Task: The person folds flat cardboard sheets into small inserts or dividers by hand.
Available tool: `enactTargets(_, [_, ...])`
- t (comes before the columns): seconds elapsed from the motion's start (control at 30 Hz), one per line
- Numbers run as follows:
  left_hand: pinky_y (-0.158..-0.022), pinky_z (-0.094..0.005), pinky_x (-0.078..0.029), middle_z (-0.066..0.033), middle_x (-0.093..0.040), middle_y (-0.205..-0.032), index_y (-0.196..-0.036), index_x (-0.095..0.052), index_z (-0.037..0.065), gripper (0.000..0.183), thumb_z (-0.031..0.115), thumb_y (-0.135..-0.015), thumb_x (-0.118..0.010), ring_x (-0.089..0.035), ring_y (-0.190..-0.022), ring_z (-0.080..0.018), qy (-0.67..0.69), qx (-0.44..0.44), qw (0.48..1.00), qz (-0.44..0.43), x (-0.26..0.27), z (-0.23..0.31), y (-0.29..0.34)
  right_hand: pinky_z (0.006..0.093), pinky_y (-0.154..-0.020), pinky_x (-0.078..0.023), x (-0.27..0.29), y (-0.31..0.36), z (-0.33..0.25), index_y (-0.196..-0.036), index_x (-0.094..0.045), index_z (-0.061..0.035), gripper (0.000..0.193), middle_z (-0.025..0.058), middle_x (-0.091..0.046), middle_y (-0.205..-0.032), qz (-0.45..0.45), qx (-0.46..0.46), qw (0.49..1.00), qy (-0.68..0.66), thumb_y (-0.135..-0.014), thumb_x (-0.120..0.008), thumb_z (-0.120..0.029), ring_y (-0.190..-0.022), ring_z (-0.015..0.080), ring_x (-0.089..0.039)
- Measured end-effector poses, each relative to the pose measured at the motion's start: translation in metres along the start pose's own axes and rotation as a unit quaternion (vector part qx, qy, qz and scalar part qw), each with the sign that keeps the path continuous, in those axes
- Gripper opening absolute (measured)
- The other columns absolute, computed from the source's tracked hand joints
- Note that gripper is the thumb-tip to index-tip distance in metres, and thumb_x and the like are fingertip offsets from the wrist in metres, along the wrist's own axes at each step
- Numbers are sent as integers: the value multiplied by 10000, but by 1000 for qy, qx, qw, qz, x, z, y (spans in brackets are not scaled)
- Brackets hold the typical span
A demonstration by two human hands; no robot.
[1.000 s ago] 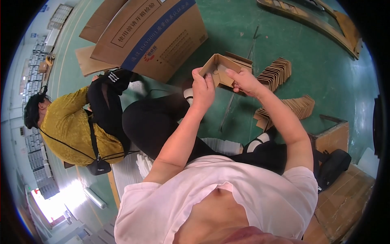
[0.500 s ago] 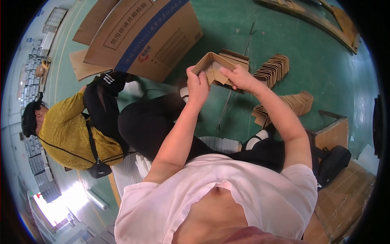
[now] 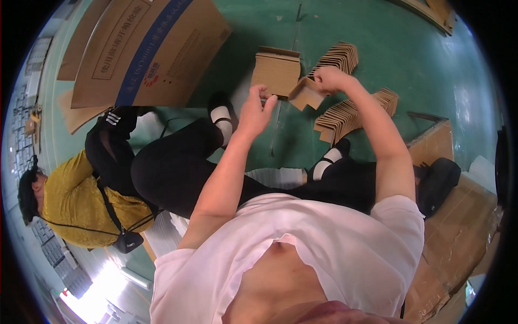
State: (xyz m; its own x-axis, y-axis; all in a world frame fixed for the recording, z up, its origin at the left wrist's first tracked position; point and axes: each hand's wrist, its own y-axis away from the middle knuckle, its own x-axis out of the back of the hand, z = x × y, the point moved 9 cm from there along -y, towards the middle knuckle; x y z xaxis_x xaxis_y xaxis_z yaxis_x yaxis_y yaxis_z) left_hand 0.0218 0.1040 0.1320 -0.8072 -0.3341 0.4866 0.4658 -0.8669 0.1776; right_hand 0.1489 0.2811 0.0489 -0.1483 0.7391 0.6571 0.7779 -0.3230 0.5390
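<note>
My right hand point(image 3: 331, 80) is closed on the edge of a folded cardboard piece point(image 3: 307, 96) with upturned sides. The piece sits at the near end of a nested row of bent cardboard pieces point(image 3: 339, 55). My left hand point(image 3: 257, 112) holds nothing; thumb and fingers are apart at the near edge of a stack of flat cardboard sheets point(image 3: 276, 74). Whether its fingertips touch the stack is unclear. A second row of bent cardboard pieces point(image 3: 359, 114) lies closer to me, below my right forearm.
A large printed carton point(image 3: 162, 59) with a blue stripe stands at the far left. Beside me on the left sits a person in a yellow top point(image 3: 81, 202). Cardboard boxes point(image 3: 458, 232) and a black bag point(image 3: 440, 186) are at my right. My shoes rest on the green floor point(image 3: 259, 21).
My left hand has let go of the folded cardboard piece and moved to the flat stack. My right hand has carried the piece to the far row. The view has shifted.
</note>
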Motion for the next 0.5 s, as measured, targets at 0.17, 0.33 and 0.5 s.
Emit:
enactTargets(0.17, [-730, -312, -470, -105, -603, -938, -1094, -452, 14, 322, 196, -846, -545, -596, -823, -200, -21, -19, 999, -26, -9, -3, -9, 339, -460, -496, -40, 7, 89, -749, -546, -6, 112, 115, -601, -587, 59, -185, 977, -88, -639, -562, -22, -475, 217, -598])
enactTargets(0.33, [-704, -291, -474, -89, -615, -879, -1035, -497, 15, 260, 174, -838, -556, -600, -793, -164, -16, -15, 999, -39, -9, -1, -9, 379, -598, -510, -36, 4, 107, -837, -537, 13, 126, 166, -619, -665, 134, -255, 955, -68, -722, -508, -31, -615, 281, -631])
enactTargets(0.5, [-686, -276, -473, -78, -616, -842, -991, -515, 6, 225, 147, -825, -572, -602, -740, -142, -3, 6, 1000, -13, -9, -23, -17, 424, -727, -488, -35, 0, 116, -925, -506, 13, 182, 230, -606, -848, 260, -240, 934, 49, -770, -505, -83, -807, 345, -609])
